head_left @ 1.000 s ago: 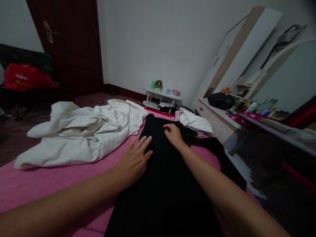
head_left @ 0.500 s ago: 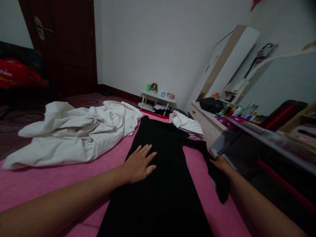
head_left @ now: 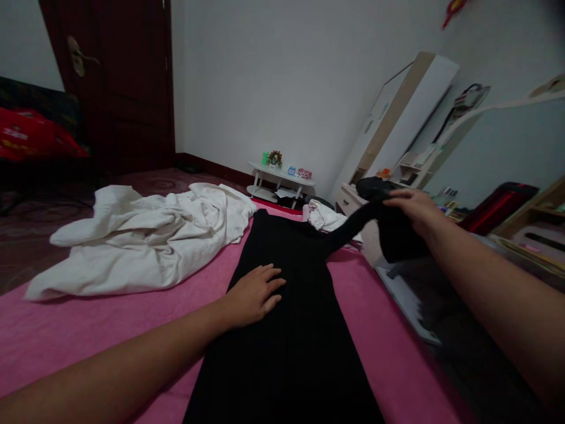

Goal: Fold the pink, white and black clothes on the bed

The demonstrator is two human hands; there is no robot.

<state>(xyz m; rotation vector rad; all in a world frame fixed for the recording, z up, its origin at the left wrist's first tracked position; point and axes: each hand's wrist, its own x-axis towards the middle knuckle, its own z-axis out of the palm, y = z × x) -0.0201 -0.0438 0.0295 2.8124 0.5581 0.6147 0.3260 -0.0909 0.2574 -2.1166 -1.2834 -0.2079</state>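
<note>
A long black garment (head_left: pixel 291 341), perhaps a dress, lies spread lengthwise on the pink bed cover (head_left: pixel 353 312). My left hand (head_left: pixel 255 296) rests flat on its upper body, fingers stretched out. My right hand (head_left: pixel 412 206) pinches the garment's sleeve (head_left: pixel 359 219) and holds it raised off the bed to the right. The sleeve's loose end hangs below my right fingers. Crumpled white cloth (head_left: pixel 154 241) lies left of the garment. Folded white cloth (head_left: pixel 325 217) sits beyond the sleeve, partly hidden by it.
A low white shelf (head_left: pixel 282 172) with small ornaments stands by the far wall. On the right are a dresser (head_left: pixel 348 199) and a mirror (head_left: pixel 498 153). A red bag (head_left: pixel 35 135) lies at the far left, near a dark door (head_left: pixel 123 82).
My right hand has lifted the sleeve up and away from the bed's right side. My left hand stays flat on the black garment, nearly in the same place.
</note>
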